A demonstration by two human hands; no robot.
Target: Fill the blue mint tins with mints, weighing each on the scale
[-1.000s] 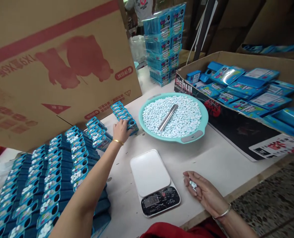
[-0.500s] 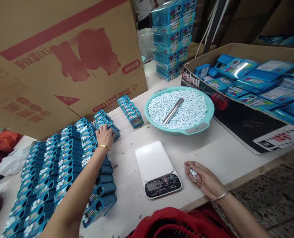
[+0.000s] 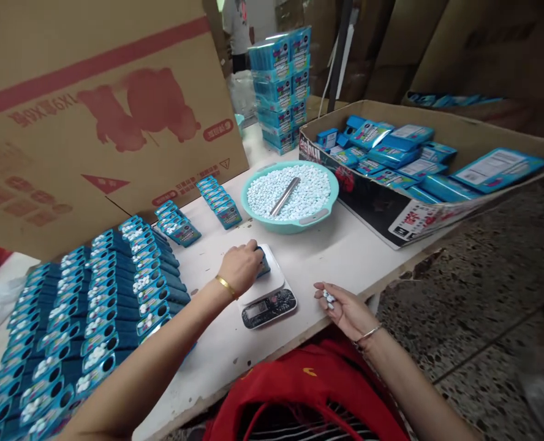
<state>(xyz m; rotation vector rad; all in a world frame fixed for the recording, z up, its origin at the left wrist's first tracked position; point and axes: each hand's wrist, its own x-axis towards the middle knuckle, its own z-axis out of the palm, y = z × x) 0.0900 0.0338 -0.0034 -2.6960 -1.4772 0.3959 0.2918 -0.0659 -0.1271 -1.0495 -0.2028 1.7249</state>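
My left hand (image 3: 241,267) grips a small blue candy box (image 3: 263,263) over the white plate of a kitchen scale (image 3: 272,283). Its fingers cover most of the box, and whether the box rests on the plate I cannot tell. Several white candies (image 3: 329,299) lie in the curled fingers of my right hand (image 3: 344,310), palm up near the table's front edge. Beyond the scale stands a turquoise basin (image 3: 326,214) full of pale candies, with a metal tube (image 3: 285,196) lying on top of them.
Rows of blue boxes topped with candies (image 3: 150,269) fill the left of the table. Shorter rows (image 3: 219,202) stand near a big cardboard carton (image 3: 162,165). Wrapped box stacks (image 3: 279,92) rise at the back. An open carton (image 3: 368,208) of blue packs is at the right.
My left hand has left the box rows and moved right to the scale, bringing a box. My right hand still holds candies. The camera view has shifted.
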